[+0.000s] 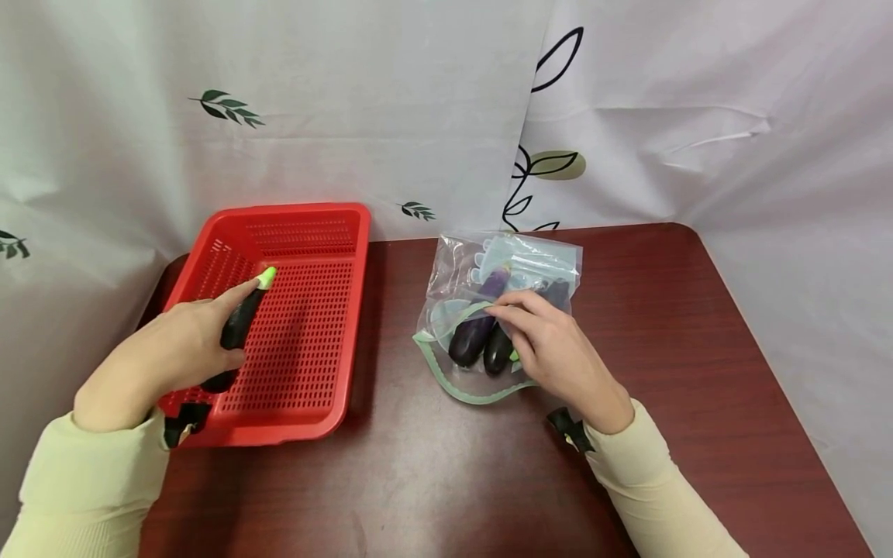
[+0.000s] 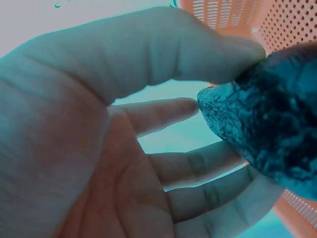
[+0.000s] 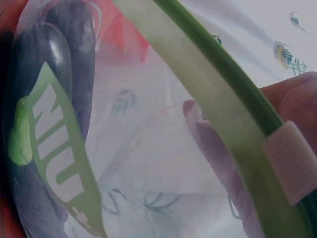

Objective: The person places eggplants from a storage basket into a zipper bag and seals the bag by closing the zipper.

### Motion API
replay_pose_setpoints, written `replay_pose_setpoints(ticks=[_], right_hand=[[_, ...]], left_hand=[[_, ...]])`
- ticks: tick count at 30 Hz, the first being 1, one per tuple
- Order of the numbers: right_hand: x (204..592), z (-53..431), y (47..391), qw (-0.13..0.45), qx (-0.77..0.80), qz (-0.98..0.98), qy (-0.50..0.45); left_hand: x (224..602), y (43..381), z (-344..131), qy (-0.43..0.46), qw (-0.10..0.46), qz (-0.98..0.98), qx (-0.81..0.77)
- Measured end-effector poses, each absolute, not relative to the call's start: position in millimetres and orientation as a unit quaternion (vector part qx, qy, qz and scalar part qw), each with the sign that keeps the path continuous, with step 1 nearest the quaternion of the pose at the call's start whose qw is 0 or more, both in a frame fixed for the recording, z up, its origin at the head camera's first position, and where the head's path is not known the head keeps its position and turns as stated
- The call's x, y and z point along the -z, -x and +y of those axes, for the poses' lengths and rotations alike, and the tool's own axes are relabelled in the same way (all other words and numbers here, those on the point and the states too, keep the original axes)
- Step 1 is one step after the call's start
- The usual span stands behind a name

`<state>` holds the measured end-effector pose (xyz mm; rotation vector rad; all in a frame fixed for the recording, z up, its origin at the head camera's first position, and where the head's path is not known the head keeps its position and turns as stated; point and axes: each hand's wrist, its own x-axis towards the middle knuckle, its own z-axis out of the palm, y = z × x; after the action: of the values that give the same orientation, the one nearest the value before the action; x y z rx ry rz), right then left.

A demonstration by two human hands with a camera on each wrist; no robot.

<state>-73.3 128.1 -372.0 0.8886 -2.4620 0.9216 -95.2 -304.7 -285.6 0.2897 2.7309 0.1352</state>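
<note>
Bench (image 1: 391, 480) is stretching between the red basket (image 1: 358, 310) at left and the clear bag (image 1: 446, 267) at centre, holding perhaps three eggplants (image 1: 470, 337). The left hand (image 1: 177, 337) is gripping another eggplant (image 1: 241, 319) over the basket; the right hand (image 1: 558, 345) is pinching the bag's edge.

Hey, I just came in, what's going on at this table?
A person is handling eggplants. Their left grip holds a dark eggplant over a red basket. Their right grip pinches the green edge of a clear bag on the table, and the bag's mouth is open. At least two more eggplants lie inside the bag.
</note>
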Motion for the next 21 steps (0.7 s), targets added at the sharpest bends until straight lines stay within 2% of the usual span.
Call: replay_pose_setpoints(ticks=[14,21], right_hand=[[371.5,128.7,73.8,0.181,-0.327,-0.872,-0.315],[371.6,128.3,73.8,0.179,-0.330,-0.871,-0.317]], left_hand=[[279.8,82.0,-289.8,-0.079,0.154,0.980,-0.096],[278.1,70.7,-281.9,-0.086,0.113,0.984,-0.108]])
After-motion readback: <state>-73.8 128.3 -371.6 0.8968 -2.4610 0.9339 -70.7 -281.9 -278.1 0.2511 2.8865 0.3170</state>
